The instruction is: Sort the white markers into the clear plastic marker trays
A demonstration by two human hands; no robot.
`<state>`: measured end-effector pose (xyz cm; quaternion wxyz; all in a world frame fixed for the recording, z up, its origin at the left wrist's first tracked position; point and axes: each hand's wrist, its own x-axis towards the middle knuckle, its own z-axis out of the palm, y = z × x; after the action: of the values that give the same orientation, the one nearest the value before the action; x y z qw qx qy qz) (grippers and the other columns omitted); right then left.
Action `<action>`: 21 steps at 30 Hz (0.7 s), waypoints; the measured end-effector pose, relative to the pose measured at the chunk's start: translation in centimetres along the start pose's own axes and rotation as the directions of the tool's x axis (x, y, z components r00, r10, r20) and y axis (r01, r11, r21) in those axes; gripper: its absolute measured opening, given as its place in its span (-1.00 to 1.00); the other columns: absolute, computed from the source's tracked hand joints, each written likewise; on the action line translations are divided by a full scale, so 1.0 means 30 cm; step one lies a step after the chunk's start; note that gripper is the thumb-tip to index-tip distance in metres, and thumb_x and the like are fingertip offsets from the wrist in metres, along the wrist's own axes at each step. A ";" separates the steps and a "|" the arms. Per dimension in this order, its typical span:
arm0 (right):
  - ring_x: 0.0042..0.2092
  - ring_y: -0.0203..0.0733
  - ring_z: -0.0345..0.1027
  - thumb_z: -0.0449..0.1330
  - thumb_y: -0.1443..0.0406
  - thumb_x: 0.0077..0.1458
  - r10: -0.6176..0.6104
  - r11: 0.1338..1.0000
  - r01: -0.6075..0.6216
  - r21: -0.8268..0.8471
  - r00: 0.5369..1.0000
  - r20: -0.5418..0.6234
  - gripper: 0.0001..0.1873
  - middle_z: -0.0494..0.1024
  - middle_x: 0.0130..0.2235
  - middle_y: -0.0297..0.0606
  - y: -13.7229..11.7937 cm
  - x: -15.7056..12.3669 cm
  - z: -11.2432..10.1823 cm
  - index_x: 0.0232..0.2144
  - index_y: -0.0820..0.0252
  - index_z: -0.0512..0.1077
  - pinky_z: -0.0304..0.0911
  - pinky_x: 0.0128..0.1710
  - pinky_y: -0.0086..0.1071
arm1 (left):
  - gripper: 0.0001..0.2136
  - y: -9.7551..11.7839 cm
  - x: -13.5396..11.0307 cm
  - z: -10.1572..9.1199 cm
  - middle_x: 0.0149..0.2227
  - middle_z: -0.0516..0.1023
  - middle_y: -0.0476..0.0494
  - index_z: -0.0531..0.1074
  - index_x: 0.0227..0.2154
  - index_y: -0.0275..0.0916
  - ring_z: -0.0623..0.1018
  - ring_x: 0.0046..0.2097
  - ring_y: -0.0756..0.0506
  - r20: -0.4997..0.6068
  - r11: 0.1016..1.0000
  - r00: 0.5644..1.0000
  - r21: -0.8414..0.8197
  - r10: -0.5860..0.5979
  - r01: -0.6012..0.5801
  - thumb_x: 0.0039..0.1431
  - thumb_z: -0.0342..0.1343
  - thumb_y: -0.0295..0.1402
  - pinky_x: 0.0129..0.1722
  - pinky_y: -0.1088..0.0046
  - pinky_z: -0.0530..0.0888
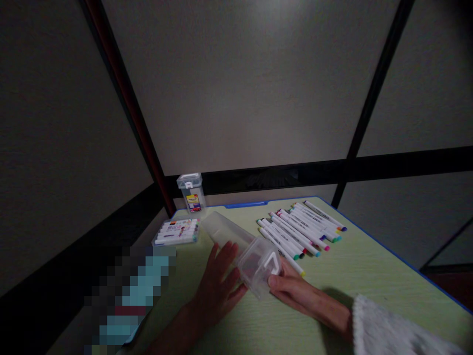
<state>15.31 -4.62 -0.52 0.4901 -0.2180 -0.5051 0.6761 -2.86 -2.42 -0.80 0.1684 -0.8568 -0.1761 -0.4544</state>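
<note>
A clear plastic marker case lies tilted on the light green table, lid end toward me. My left hand rests against its left side with fingers stretched along it. My right hand grips the lid end from the right, thumb near the white latch. Beyond the case, a row of several white markers with coloured caps lies spread on the table.
A flat pack of markers lies at the table's left edge. An upright clear case with a yellow label stands at the back left. A blurred-out patch covers the lower left. Dark-framed wall panels stand behind the table.
</note>
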 end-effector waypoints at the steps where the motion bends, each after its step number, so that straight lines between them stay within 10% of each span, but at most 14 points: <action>1: -0.02 -0.02 0.26 0.33 -0.01 -0.35 -0.014 1.000 0.014 0.000 1.000 -0.008 -0.19 0.40 -0.05 -0.17 0.003 0.000 -0.002 -0.01 0.07 0.24 0.11 -0.01 -0.17 | -0.10 0.000 0.000 0.001 0.23 -0.11 -0.27 -0.28 0.19 -0.12 0.01 0.23 -0.17 0.011 0.999 0.999 0.001 -0.041 0.041 -0.12 0.19 -0.52 0.14 0.05 0.04; 9: 0.08 -0.05 0.13 0.32 0.06 -0.26 -0.190 0.948 0.163 -0.274 0.979 -0.073 -0.17 0.21 0.12 -0.20 0.012 0.002 -0.031 0.08 0.02 0.14 0.07 0.03 -0.18 | -0.33 -0.017 -0.017 0.021 0.24 -0.09 -0.16 -0.06 0.15 0.00 -0.01 0.23 -0.23 0.085 0.819 0.861 -0.274 -0.502 0.505 -0.01 0.11 -0.42 0.12 0.05 0.13; 17: 0.16 -0.05 -0.01 0.30 0.19 -0.18 -0.340 0.791 0.230 -0.567 0.936 -0.095 -0.32 0.19 0.13 -0.18 0.014 0.007 -0.023 0.04 0.04 0.21 -0.06 0.10 -0.10 | -0.47 -0.015 0.010 0.041 0.05 0.34 -0.23 0.09 0.11 -0.19 0.33 0.07 -0.22 0.414 0.033 0.436 -0.694 -0.799 0.719 0.09 -0.04 -0.13 -0.02 0.19 0.36; 21: 0.12 -0.05 0.06 0.32 0.18 -0.21 -0.312 0.833 0.222 -0.507 0.945 -0.100 -0.29 0.19 0.13 -0.19 0.018 0.003 -0.030 0.04 0.03 0.21 0.02 0.06 -0.13 | -0.62 -0.006 0.005 0.065 -0.09 0.47 -0.12 0.32 -0.04 -0.07 0.48 -0.09 -0.19 0.500 0.036 0.500 -0.681 -0.707 0.732 0.13 -0.14 -0.09 -0.15 0.23 0.46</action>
<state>15.74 -4.14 -1.33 0.5521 -0.3216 -0.6389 0.4284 -1.46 -1.37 -1.70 -0.5210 -0.6153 -0.3383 -0.4852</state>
